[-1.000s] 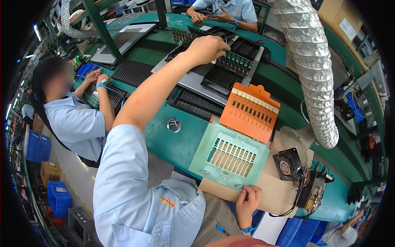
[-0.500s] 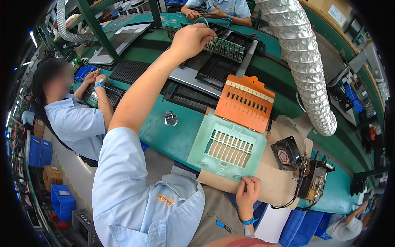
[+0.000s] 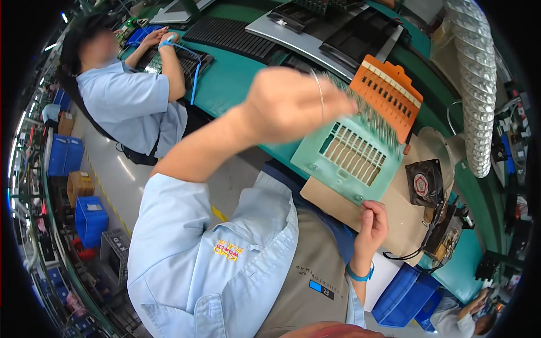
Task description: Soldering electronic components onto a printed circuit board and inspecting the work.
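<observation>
comb strip (image 3: 366,110), thin, light, likely bendy so best pinched at its end, was clamped in left hand (image 3: 293,104) above green fixture (image 3: 349,155); right hand (image 3: 372,222) closed loosely at cardboard (image 3: 394,214) edge on worktop (image 3: 225,84).

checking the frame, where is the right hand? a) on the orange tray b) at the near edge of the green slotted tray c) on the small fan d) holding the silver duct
b: the right hand touches the near edge of the green tray, apart from the others.

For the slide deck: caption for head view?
Left hand carries a blurred comb-like strip above the green tray; right hand at its edge.
</observation>
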A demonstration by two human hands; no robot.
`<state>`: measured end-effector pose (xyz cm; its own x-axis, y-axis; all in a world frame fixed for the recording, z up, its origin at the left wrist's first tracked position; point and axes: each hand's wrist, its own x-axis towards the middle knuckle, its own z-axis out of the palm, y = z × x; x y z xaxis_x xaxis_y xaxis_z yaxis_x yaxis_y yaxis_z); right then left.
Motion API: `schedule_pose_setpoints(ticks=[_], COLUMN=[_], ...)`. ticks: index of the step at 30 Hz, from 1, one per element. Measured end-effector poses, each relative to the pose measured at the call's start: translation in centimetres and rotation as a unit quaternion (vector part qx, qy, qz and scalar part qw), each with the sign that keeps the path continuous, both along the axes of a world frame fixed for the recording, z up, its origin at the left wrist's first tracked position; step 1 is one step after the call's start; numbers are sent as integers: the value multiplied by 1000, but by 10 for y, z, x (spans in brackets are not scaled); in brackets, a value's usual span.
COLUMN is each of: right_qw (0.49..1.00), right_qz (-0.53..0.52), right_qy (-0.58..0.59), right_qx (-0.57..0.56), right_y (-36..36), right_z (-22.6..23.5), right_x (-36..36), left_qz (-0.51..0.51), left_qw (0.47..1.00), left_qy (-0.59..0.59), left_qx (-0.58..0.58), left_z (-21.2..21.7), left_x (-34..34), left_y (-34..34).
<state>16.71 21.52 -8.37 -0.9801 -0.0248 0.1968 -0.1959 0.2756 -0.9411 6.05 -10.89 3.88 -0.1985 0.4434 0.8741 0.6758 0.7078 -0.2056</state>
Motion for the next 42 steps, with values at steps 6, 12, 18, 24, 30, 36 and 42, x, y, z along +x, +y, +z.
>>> schedule_pose_setpoints(ticks=[6,12,18,24,30,36,42], right_qw=[920,886,895,918,933,937,940], right_qz=[119,125,84,27,-26,-2,-10], right_qy=[-168,-206,-191,-180,-156,-159,-157], right_qx=[-334,-396,-394,-353,-322,-312,-301], right_y=[-14,-15,-9,-4,-3,2,-1], right_z=[25,21,3,2,2,-3,2], right_x=[6,6,-4,-5,-8,-10,-7], left_qz=[-47,-76,-89,137,125,0,5], left_qw=[999,997,988,877,746,640,656], left_qy=[0,-23,-74,-268,-474,-547,-475], left_qx=[6,11,104,375,450,540,586], left_z=[-54,-83,-88,-101,-145,-162,-158], left_x=[50,58,51,4,-26,-33,-26], left_y=[37,37,13,-59,-95,-99,-90])
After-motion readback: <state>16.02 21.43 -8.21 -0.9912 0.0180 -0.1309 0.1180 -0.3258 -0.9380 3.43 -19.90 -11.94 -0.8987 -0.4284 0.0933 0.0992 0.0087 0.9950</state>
